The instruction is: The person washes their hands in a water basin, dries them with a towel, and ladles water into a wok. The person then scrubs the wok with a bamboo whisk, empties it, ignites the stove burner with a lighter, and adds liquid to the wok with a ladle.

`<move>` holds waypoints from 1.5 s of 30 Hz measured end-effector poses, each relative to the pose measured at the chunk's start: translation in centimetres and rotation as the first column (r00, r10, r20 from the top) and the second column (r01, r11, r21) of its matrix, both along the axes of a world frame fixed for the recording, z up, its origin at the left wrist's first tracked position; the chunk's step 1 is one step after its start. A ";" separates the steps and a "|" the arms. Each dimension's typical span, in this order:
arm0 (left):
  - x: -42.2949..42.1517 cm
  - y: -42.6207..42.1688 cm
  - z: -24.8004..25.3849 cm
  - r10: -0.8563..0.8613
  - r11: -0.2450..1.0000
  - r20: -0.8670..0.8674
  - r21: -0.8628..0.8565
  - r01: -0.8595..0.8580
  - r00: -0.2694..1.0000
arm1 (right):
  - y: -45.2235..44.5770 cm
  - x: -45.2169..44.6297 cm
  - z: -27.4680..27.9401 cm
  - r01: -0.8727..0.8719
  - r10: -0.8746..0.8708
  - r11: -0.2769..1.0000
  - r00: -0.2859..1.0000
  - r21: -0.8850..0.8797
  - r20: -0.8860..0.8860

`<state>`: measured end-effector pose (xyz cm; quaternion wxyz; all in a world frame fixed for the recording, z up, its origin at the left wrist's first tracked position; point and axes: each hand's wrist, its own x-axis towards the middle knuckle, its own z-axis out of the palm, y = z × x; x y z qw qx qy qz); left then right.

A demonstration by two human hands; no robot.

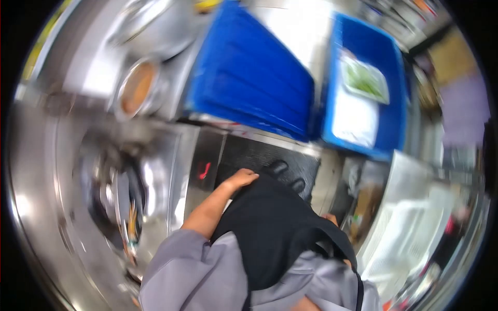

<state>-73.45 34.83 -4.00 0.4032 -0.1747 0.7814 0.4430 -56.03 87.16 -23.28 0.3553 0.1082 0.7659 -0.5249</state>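
Steel counters (41, 171) curve down the left of our kitchen-like workspace, with a black mat (241, 158) on the floor and black shoes (279, 167) standing on it. Down the front of our grey clothing (176, 259) hangs a black apron (270, 217), the thing nearest both hands. Our left hand (243, 178) reaches forward at its far left edge, fingers loosely bent; we cannot tell whether they pinch the cloth or merely rest by it. Our right hand (331, 218) shows only as a sliver past the other side of the apron (most of it is hidden), so we cannot tell its grip either.

Ahead of us, a big blue bin (249, 78) stands beside a blue tub (391, 124), in which we see a white tray (385, 96) of greens (363, 78) and something flat and white (355, 119). Left of the bin sit a large metal pot (166, 31) and, near it, a metal bowl (155, 93) with orange-brown contents. Closer on that side, a red mark (204, 170) glows on a dark panel, and thin utensils (132, 223) lie in a blurred, dark round area. To our right we have a white slotted basket (410, 228).
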 end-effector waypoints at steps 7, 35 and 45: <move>4.2 -0.7 5.3 0.074 0.997 -0.336 0.008 -0.076 0.939 | -4.4 -15.8 5.3 -0.382 0.376 0.884 0.923 0.268 0.078; 40.9 -35.1 25.2 0.409 0.275 -0.008 -0.952 -0.132 0.913 | -44.8 -35.9 30.1 -0.906 0.901 0.094 -0.099 0.413 -0.422; 39.9 -20.9 45.7 0.779 0.074 -0.381 -0.732 -0.677 0.498 | -56.2 -36.9 38.5 -0.904 0.702 -0.183 -0.395 0.385 -0.593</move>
